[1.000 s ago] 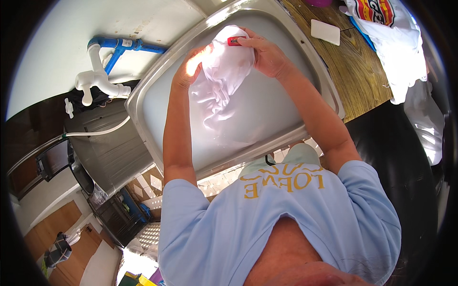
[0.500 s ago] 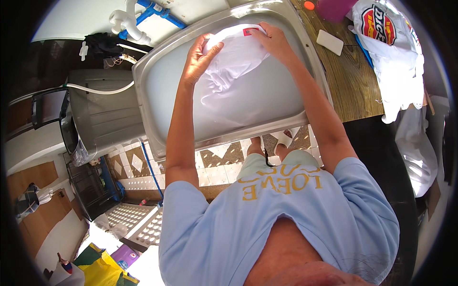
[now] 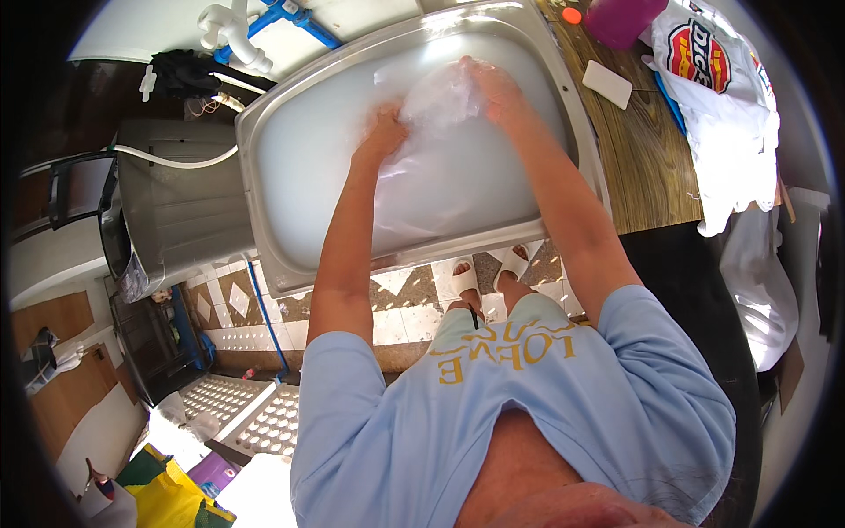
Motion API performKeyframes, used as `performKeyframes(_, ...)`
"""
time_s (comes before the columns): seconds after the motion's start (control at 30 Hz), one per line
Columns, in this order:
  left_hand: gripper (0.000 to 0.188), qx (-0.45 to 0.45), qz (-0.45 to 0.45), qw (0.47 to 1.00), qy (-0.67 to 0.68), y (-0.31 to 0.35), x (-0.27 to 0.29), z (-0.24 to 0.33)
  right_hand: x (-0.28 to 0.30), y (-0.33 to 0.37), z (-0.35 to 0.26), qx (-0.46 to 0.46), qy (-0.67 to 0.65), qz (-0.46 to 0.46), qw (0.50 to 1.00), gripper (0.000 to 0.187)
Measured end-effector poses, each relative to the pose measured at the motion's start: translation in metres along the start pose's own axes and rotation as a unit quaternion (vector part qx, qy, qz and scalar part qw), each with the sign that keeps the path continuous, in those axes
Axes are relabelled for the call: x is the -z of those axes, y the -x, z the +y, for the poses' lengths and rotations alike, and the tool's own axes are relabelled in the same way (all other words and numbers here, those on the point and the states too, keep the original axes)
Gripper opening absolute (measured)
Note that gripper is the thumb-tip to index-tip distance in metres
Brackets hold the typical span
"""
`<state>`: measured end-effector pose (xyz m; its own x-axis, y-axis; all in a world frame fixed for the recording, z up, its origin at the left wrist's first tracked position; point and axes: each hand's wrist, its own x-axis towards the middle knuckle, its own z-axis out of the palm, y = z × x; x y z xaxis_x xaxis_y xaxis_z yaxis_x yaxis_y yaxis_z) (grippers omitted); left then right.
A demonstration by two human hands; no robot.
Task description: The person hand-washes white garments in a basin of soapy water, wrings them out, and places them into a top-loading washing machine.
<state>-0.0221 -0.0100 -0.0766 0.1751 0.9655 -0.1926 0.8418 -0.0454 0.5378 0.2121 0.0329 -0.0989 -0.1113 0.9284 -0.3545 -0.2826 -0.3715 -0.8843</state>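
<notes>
A white garment [image 3: 437, 99] lies partly under the cloudy water in a metal sink basin [image 3: 412, 262], one wet fold bulging above the surface. At its left side my left hand [image 3: 385, 130] is closed on the cloth, with its fingertips under water. On the garment's right edge my right hand [image 3: 495, 91] grips the fabric, the fingers partly submerged and hard to make out. More of the pale cloth trails below the surface towards me.
Right of the basin, a wooden counter [image 3: 656, 167] holds a white rectangular block [image 3: 607, 84], an orange cap [image 3: 572, 16], a purple container [image 3: 623, 19] and a white printed bag [image 3: 704, 114]. A grey ribbed lid [image 3: 180, 198] and white hose [image 3: 176, 163] are at left.
Both hands have gone down from above the basin into the water, taking the white garment with them. Its red label no longer shows.
</notes>
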Motion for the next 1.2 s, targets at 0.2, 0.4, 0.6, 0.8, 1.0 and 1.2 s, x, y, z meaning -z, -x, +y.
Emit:
performKeyframes(0.2, 0.019, -0.070, 0.011, 0.791, 0.608, 0.004, 0.043, 0.104, -0.048, 0.056, -0.025, -0.042, -0.372, -0.045, 0.926, 0.036)
performKeyframes(0.4, 0.025, -0.275, 0.219, 0.904, 0.245, 0.008, -0.005, 0.149, -0.061, 0.052, 0.000, 0.076, -0.497, -0.136, 0.853, 0.030)
performKeyframes(0.6, 0.029, -0.051, 0.144, 0.932, 0.328, -0.040, 0.028, 0.102, -0.110, 0.072, -0.045, -0.149, -0.324, 0.109, 0.928, 0.026)
performKeyframes(0.8, 0.036, -0.255, 0.271, 0.909, 0.189, -0.040, 0.000, 0.117, -0.057, 0.032, 0.012, 0.037, -0.536, -0.199, 0.820, 0.024)
performKeyframes(1.0, 0.029, -0.148, 0.254, 0.926, 0.235, -0.046, 0.016, 0.100, -0.099, 0.060, -0.026, -0.079, -0.393, 0.041, 0.915, 0.020)
performKeyframes(1.2, 0.026, -0.158, 0.304, 0.917, 0.202, -0.021, 0.000, 0.092, -0.086, 0.060, -0.021, -0.082, -0.410, -0.073, 0.906, 0.033)
